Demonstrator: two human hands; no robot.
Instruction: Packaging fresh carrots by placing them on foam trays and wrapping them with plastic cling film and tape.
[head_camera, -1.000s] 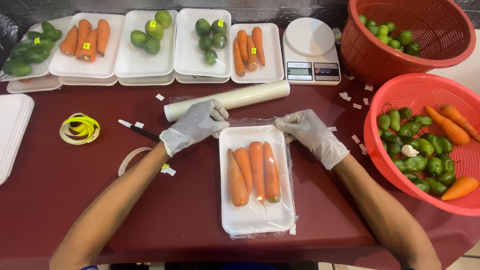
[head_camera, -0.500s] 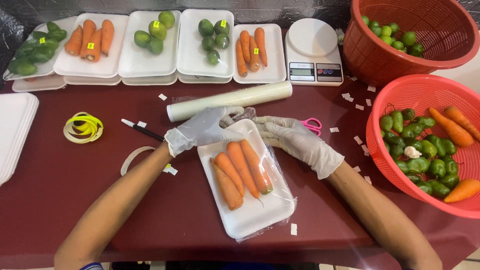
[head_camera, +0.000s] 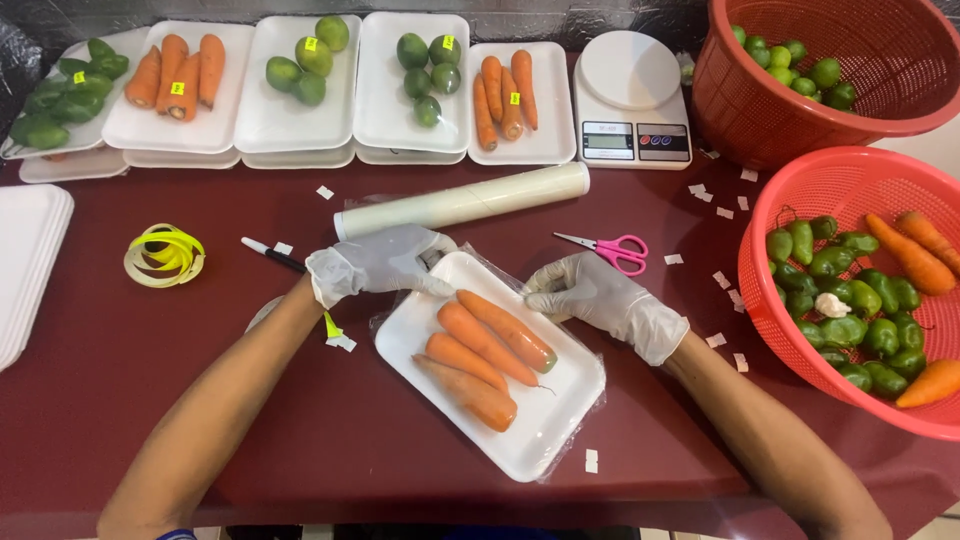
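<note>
While tilted, tray of carrots (head_camera: 545, 420) lies between both hands (head_camera: 380, 265).

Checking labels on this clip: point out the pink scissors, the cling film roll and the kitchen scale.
pink scissors (head_camera: 622, 251), head view, on the pink handles.
cling film roll (head_camera: 462, 200), head view, mid-length of the roll.
kitchen scale (head_camera: 630, 70), head view, on the round platform.

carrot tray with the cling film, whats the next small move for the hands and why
Probably pull the clear film taut over the far rim and tuck it under. The white foam tray with three carrots lies askew, film sticking out loose around its edges. The left hand and right hand, both gloved, already grip its upper corners, so tightening there looks the natural step.
</note>
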